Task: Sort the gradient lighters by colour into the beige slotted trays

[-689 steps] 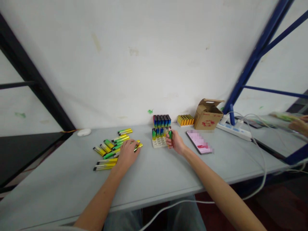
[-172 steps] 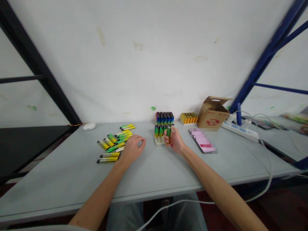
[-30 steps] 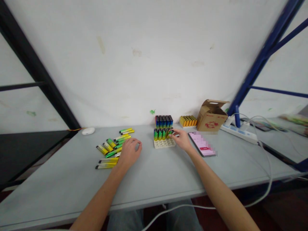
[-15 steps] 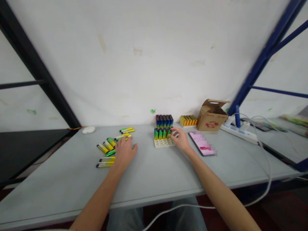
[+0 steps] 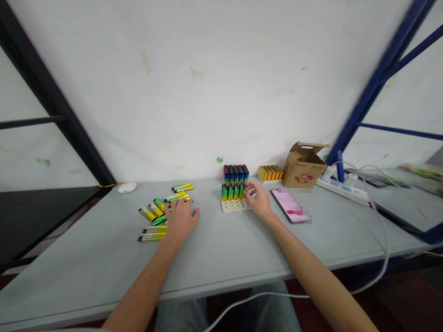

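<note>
My right hand (image 5: 259, 201) is at the right end of a row of green-and-blue lighters (image 5: 230, 192), its thumb and fingertips closed around the end one. That row stands upright in a white holed tray (image 5: 237, 206), whose front holes show no lighters. On the left, my left hand (image 5: 182, 219) rests over loose lighters with its fingers spread, gripping nothing I can see. Yellow-and-green lighters (image 5: 157, 209) lie around it, and a few more lighters (image 5: 152, 236) lie nearer me. Part of the pile is hidden beneath my left fingers.
Behind the tray stands a block of dark blue lighters (image 5: 236, 174). To its right are yellow cylinders (image 5: 271, 173) in a tray, an open cardboard box (image 5: 303, 168), a phone (image 5: 290, 205) and a power strip (image 5: 344, 190). A white case (image 5: 127, 187) lies far left.
My left hand has shifted slightly to the right over the loose lighters. The right hand stays at the end of the row, its fingers moved only a little.
</note>
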`<state>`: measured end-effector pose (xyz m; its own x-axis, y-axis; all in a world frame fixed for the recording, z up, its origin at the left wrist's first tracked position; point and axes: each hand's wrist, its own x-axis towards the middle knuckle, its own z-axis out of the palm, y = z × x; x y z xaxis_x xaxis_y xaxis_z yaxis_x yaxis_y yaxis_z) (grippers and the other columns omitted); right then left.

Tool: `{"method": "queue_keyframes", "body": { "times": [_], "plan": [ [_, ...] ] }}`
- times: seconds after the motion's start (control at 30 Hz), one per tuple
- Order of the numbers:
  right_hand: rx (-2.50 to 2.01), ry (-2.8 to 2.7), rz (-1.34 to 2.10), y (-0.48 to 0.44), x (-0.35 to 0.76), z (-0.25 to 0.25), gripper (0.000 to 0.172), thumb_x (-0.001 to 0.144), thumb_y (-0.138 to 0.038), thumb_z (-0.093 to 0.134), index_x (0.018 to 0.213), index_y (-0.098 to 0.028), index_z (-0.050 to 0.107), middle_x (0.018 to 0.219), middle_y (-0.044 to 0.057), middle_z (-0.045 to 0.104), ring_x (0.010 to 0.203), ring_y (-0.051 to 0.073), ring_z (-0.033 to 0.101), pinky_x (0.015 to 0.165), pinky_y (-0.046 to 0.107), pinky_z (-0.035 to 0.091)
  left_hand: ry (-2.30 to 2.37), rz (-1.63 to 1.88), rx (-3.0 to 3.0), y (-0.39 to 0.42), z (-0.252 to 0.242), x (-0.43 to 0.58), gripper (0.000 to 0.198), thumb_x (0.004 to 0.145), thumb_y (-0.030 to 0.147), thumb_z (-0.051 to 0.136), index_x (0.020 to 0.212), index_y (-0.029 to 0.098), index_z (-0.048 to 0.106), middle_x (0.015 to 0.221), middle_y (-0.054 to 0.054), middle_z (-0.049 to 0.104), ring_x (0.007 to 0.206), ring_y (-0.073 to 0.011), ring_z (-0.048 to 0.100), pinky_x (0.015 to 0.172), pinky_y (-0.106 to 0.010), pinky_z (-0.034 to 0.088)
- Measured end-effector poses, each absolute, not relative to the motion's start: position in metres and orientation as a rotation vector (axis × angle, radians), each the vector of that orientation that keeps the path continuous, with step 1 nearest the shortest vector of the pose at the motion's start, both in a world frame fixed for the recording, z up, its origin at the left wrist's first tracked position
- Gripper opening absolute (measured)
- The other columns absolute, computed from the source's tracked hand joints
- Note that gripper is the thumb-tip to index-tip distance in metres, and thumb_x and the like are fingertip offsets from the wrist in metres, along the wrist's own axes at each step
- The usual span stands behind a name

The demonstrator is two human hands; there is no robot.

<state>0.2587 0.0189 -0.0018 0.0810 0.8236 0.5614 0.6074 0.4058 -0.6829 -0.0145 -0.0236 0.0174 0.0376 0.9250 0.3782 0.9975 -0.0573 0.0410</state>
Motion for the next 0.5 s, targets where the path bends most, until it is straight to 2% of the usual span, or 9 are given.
{"method": "queue_keyframes", "body": {
  "times": [0.1,0.23,0.3,0.5],
  "plan": [
    [-1.295,-1.623,0.218,0.018,0.259,-0.001,0.032,0.074,-0.016,0.052,0.105,-0.020,0.059,0.088,0.002,0.066,0.065,0.015,0.060,0.071,0.031,0.048,-1.953,-0.454,-2.105,-0.024,0.018,-0.013,0.032,0.088,0.033,0.050,0.110,0.016,0.066,0.113,-0.015,0.067,0.110,-0.0347,0.057,0.102,-0.057,0.034],
    [-1.306,-1.634,0.168,0.017,0.259,0.000,0.030,0.076,-0.019,0.053,0.105,-0.019,0.061,0.091,0.003,0.067,0.065,0.015,0.060,0.070,0.031,0.048,-1.869,-0.565,-2.332,-0.019,0.012,-0.013,0.030,0.088,0.028,0.049,0.106,0.013,0.066,0.108,-0.015,0.068,0.106,-0.0309,0.060,0.097,-0.046,0.044],
    [-1.316,-1.637,0.151,0.016,0.258,0.001,0.029,0.077,-0.020,0.054,0.104,-0.019,0.062,0.093,0.004,0.068,0.065,0.015,0.060,0.069,0.031,0.048,-1.771,-0.679,-2.459,-0.018,0.007,-0.009,0.028,0.088,0.027,0.049,0.105,0.013,0.065,0.109,-0.014,0.067,0.108,-0.0288,0.059,0.099,-0.043,0.045],
    [-1.331,-1.645,0.075,0.012,0.258,0.005,0.026,0.079,-0.020,0.053,0.102,-0.018,0.064,0.099,0.007,0.065,0.069,0.017,0.059,0.072,0.034,0.048,-1.611,-0.967,-2.758,-0.028,0.002,0.011,0.031,0.083,0.027,0.058,0.112,0.017,0.059,0.117,-0.011,0.063,0.111,-0.0259,0.058,0.102,-0.043,0.044]
  ]
}}
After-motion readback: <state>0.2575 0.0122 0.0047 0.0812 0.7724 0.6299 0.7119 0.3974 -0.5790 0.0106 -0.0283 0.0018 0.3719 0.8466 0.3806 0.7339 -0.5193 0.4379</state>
